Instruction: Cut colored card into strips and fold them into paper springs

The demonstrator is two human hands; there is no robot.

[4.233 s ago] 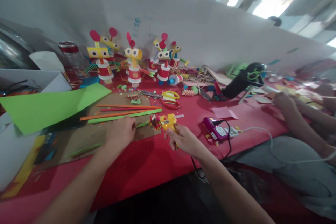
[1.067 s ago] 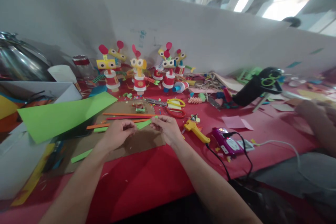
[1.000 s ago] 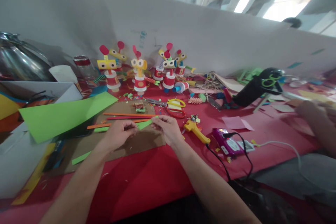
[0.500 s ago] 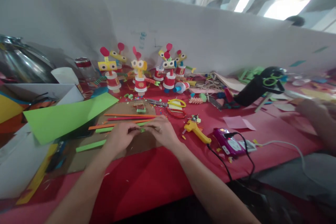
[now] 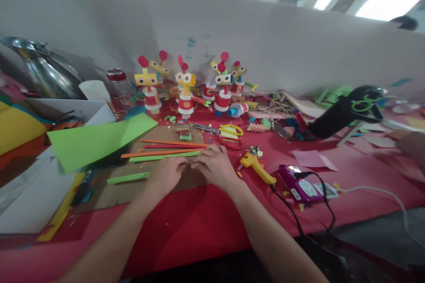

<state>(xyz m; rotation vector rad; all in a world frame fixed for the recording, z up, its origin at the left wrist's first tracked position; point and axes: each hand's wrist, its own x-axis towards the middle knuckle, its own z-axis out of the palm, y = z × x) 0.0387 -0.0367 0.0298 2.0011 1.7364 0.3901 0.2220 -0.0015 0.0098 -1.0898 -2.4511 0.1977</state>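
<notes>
Over a brown cardboard sheet, my left hand and my right hand meet fingertip to fingertip. The fingers of both are curled and pressed together; what lies between them is hidden. Just beyond the fingers lie orange strips and a long green strip. A shorter green strip is left of my left hand. Small folded striped paper springs sit behind the strips. Scissors with yellow and red handles lie beyond my right hand.
Paper figures stand along the wall. A yellow glue gun and a purple power socket with cables lie right. Left are a green sheet, a white box and a metal jug. Another person's hand shows far right.
The whole view has shifted, so the table's contents appear farther right. The bit of green that showed between my fingertips is now hidden, and my fingers are lower and more curled.
</notes>
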